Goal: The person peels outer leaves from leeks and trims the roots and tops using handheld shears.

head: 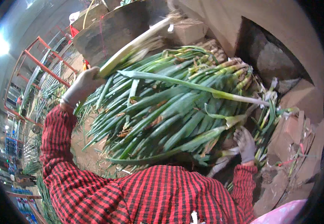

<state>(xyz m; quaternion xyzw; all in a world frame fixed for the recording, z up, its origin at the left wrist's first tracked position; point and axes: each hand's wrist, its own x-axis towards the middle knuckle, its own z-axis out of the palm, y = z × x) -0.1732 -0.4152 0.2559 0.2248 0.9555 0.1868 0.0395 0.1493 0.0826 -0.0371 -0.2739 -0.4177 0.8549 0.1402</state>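
My left hand (pixel 87 82), in a pale glove, is closed around the green part of a few long scallions (pixel 134 43); their white stems and roots point up and to the right. A large heap of scallions (pixel 156 106) lies before me, roots to the upper right, leaves to the lower left. A single scallion (pixel 195 85) lies across the heap. My right hand (pixel 244 140), in a dirty pale glove, is at the heap's lower right, beside a bent leaf sheath (pixel 233 120); whether it grips anything is not clear.
Peeled leaves and scraps (pixel 265 126) lie to the right, near cardboard (pixel 293 131). A grey board (pixel 114 33) stands beyond the heap. Red metal frames (pixel 38 63) are at the far left. Pink fabric (pixel 285 214) shows at the bottom right.
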